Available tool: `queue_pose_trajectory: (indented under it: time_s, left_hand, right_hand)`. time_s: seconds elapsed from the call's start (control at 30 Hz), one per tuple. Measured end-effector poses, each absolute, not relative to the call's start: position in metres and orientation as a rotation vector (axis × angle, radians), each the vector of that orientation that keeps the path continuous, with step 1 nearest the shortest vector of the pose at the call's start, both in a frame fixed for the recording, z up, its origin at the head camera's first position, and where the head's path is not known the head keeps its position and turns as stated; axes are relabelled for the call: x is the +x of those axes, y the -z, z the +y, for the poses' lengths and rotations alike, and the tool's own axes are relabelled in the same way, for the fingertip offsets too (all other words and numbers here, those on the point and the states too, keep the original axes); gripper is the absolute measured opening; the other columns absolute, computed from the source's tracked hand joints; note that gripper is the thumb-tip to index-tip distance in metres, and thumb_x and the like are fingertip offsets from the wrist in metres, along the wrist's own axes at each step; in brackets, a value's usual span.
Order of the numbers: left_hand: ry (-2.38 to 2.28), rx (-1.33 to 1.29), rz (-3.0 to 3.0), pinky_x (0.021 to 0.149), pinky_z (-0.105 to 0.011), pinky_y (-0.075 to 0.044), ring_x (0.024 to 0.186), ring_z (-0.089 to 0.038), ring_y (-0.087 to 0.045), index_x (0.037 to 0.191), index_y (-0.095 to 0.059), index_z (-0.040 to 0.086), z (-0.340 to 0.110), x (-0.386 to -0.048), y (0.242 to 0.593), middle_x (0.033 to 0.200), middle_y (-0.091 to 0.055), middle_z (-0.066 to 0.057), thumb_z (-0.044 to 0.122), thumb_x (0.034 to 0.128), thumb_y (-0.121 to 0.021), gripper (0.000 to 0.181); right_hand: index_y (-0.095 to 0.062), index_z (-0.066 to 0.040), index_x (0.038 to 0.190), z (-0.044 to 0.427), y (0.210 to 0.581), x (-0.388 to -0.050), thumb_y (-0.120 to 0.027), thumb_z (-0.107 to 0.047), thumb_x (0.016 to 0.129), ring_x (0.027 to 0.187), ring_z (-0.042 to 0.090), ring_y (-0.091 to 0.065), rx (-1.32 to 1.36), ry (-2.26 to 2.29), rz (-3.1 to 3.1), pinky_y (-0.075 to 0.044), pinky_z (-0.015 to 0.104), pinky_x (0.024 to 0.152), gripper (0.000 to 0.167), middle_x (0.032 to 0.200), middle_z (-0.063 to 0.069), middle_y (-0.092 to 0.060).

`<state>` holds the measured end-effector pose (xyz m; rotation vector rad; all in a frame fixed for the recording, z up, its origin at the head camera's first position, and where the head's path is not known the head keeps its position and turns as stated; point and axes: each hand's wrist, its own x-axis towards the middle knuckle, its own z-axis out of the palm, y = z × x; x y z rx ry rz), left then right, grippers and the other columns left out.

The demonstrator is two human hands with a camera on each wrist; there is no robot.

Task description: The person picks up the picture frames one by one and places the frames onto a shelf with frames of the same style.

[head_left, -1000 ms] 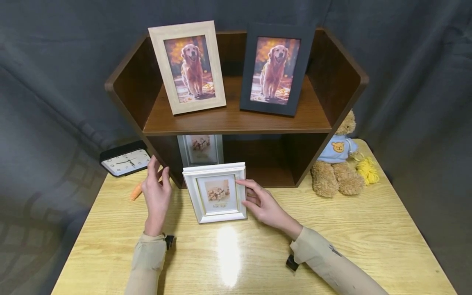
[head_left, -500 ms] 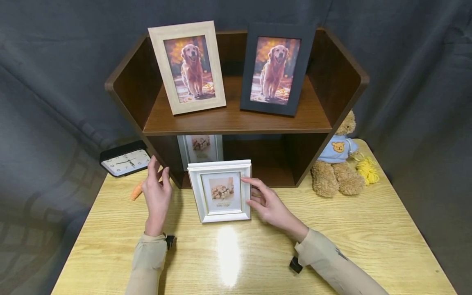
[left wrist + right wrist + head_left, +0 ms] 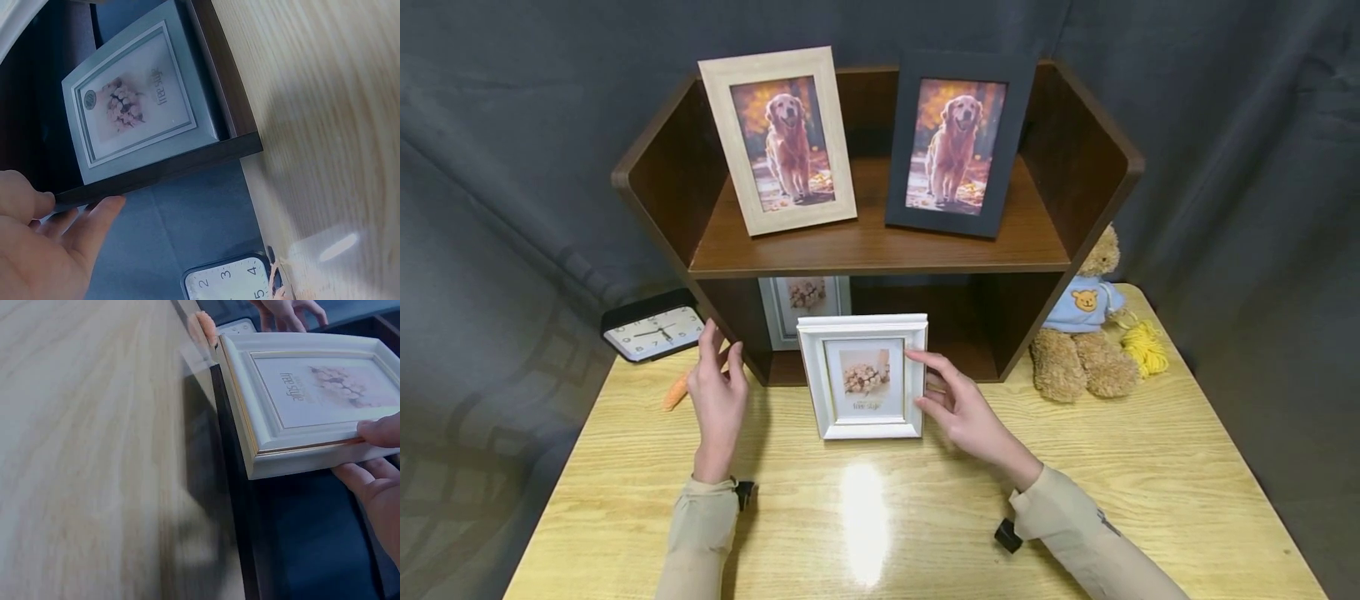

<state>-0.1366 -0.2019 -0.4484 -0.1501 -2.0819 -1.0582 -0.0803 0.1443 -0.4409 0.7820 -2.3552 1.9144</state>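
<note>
My right hand (image 3: 973, 421) pinches the right edge of a white picture frame (image 3: 912, 383) with gold trim and a flower print. In the right wrist view, the thumb lies on the front of the white frame (image 3: 256, 419) and the fingers are behind it. It is held in front of the lower compartment of a brown wooden shelf (image 3: 880, 260). My left hand (image 3: 718, 400) holds the front edge of the shelf's left side panel, thumb and fingers on opposite faces. A grey-green picture frame (image 3: 140, 147) stands inside the lower compartment at the left, partly hidden.
On the upper level stand a beige picture frame (image 3: 741, 142) and a black one (image 3: 902, 150), both with dog photos. Left of the shelf are a black alarm clock (image 3: 655, 333) and an orange object (image 3: 676, 392). A teddy bear (image 3: 1082, 308) and yellow yarn (image 3: 1145, 348) lie to the right.
My right hand has carried the white frame to the right and slightly up toward the shelf, and the frame has turned straighter. My left hand stays at the side panel.
</note>
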Motion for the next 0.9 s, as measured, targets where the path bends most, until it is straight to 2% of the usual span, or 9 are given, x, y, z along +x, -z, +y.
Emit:
queue_pose_trajectory:
  time_s: [0.13, 0.37, 0.73, 0.9]
  left_hand:
    - [1.059, -0.15, -2.083, 0.078, -0.056, -0.059, 0.104, -0.053, -0.072, 0.145, -0.051, -0.012, -0.202, -0.136, 0.448, 0.128, -0.067, -0.037, -0.011, 0.1021, -0.064, 0.044]
    - [1.055, -0.147, -2.092, 0.078, -0.057, -0.06, 0.105, -0.053, -0.072, 0.145, -0.051, -0.012, -0.202, -0.136, 0.448, 0.128, -0.066, -0.038, -0.011, 0.1022, -0.064, 0.045]
    - [1.05, -0.147, -2.091, 0.077, -0.058, -0.06, 0.103, -0.054, -0.072, 0.144, -0.051, -0.013, -0.202, -0.136, 0.449, 0.129, -0.066, -0.038, -0.011, 0.1022, -0.064, 0.044]
    - [1.051, -0.146, -2.091, 0.077, -0.058, -0.06, 0.103, -0.054, -0.072, 0.144, -0.052, -0.013, -0.202, -0.136, 0.449, 0.129, -0.066, -0.037, -0.011, 0.1022, -0.064, 0.044]
  right_hand:
    - [-0.044, -0.006, 0.16, 0.15, 0.438, -0.083, -0.062, 0.024, 0.096, 0.141, 0.048, -0.051, 0.756, -1.871, -2.346, -0.053, 0.047, 0.11, 0.073, 0.167, 0.022, -0.035]
    - [-0.042, -0.001, 0.159, 0.158, 0.434, -0.091, -0.058, 0.031, 0.093, 0.138, 0.047, -0.053, 0.755, -1.85, -2.273, -0.053, 0.031, 0.107, 0.076, 0.167, 0.022, -0.036]
    - [-0.041, -0.001, 0.161, 0.169, 0.435, -0.107, -0.054, 0.031, 0.093, 0.139, 0.051, -0.051, 0.662, -1.827, -2.238, -0.053, 0.028, 0.107, 0.076, 0.168, 0.021, -0.034]
    - [-0.039, 0.0, 0.161, 0.175, 0.436, -0.118, -0.049, 0.032, 0.093, 0.138, 0.052, -0.051, 0.648, -1.823, -2.182, -0.056, 0.023, 0.101, 0.076, 0.168, 0.021, -0.034]
